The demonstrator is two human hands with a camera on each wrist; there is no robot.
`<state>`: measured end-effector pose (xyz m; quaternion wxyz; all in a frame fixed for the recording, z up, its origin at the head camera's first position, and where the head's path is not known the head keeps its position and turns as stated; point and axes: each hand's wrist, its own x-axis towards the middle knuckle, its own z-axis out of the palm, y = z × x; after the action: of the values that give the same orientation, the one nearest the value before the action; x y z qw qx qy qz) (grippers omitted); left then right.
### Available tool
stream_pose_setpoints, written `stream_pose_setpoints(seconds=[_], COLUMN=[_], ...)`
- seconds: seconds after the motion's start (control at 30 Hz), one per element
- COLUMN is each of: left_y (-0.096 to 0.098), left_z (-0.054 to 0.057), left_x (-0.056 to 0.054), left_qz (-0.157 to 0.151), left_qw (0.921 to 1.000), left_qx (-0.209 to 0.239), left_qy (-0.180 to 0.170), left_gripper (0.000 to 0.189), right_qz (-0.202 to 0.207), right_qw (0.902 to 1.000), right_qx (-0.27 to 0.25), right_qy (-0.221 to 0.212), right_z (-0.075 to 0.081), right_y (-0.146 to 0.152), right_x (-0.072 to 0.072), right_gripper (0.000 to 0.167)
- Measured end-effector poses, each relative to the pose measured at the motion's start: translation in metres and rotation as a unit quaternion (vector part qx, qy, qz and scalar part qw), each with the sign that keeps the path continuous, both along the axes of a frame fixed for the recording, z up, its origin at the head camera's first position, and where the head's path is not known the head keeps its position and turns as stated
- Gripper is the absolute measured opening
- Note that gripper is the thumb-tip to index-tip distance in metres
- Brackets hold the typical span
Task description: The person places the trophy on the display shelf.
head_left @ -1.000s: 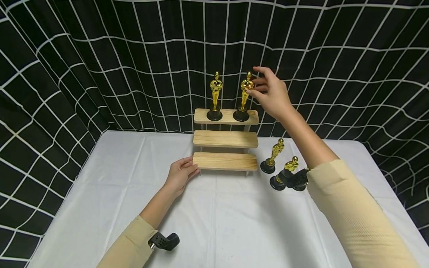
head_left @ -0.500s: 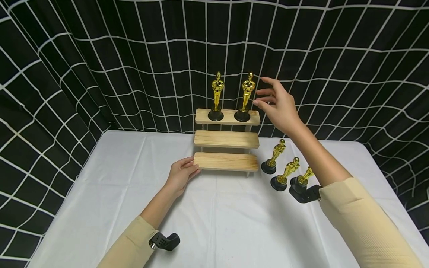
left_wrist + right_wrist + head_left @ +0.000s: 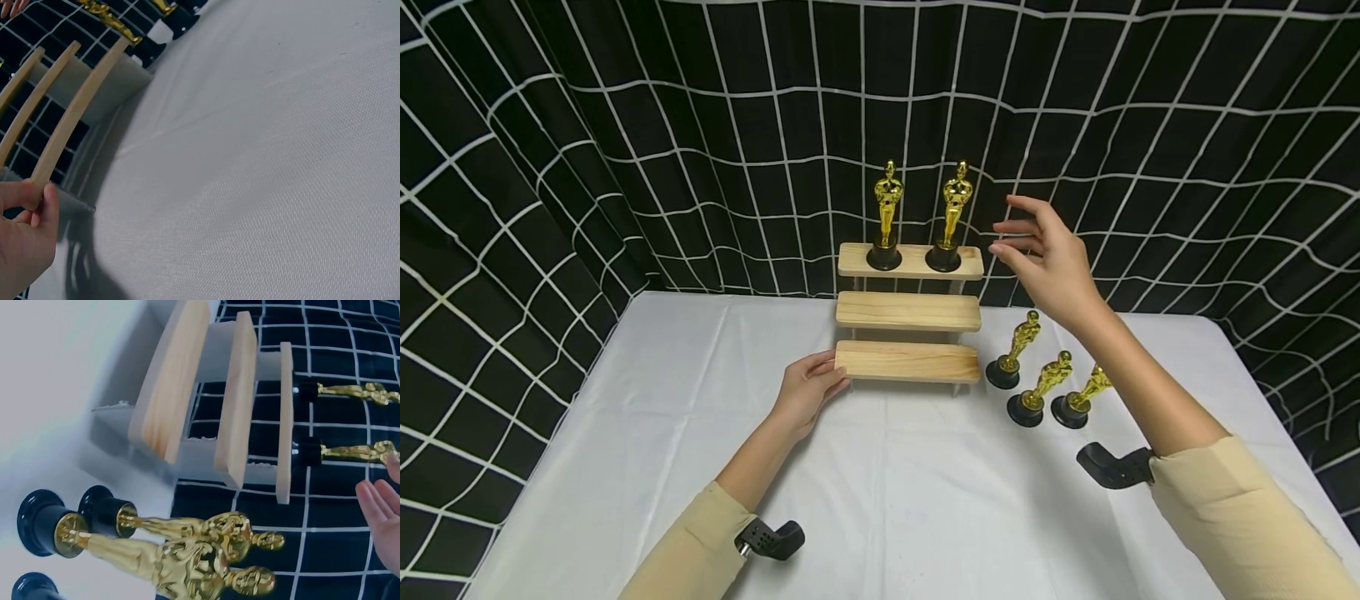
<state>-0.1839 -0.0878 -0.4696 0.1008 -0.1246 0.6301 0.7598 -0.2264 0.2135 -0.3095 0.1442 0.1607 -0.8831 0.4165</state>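
A three-tier wooden display stand (image 3: 907, 360) stands at the back of the table. Two gold trophy statuettes (image 3: 955, 208) with black bases are upright on its top shelf, side by side. My left hand (image 3: 805, 392) pinches the left end of the lowest shelf; the left wrist view shows thumb and fingers on the board's end (image 3: 39, 187). To the right of the top shelf, my right hand (image 3: 1051, 262) hovers in the air with fingers parted and nothing between them. On the table below it stand three more statuettes (image 3: 1047, 379), the rightmost partly hidden by the right forearm.
A white cloth covers the table (image 3: 880, 500). Behind it hangs a black curtain (image 3: 760, 142) with a white grid, close to the stand's back. The middle and lowest shelves carry nothing. Black wrist cameras (image 3: 1116, 467) jut from both sleeves.
My right hand has let go of the right statuette on the top shelf and moved right and down, away from it. My left hand stays on the lowest shelf.
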Motion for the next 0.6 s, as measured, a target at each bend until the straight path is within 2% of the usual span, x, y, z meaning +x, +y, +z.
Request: stream_pose_setpoints(seconds=[0.6], left_y=[0.000], left_z=[0.001], left_x=[0.000], left_qz=[-0.005], left_qw=[1.0000], left_qx=[-0.005], left_qy=[0.000], left_gripper=[0.046], right_qz=[-0.009], right_qw=[0.9999], right_qx=[-0.002], right_qy=[0.010], right_z=[-0.006], right_y=[0.033], right_x=[0.023], right_gripper=[0.061])
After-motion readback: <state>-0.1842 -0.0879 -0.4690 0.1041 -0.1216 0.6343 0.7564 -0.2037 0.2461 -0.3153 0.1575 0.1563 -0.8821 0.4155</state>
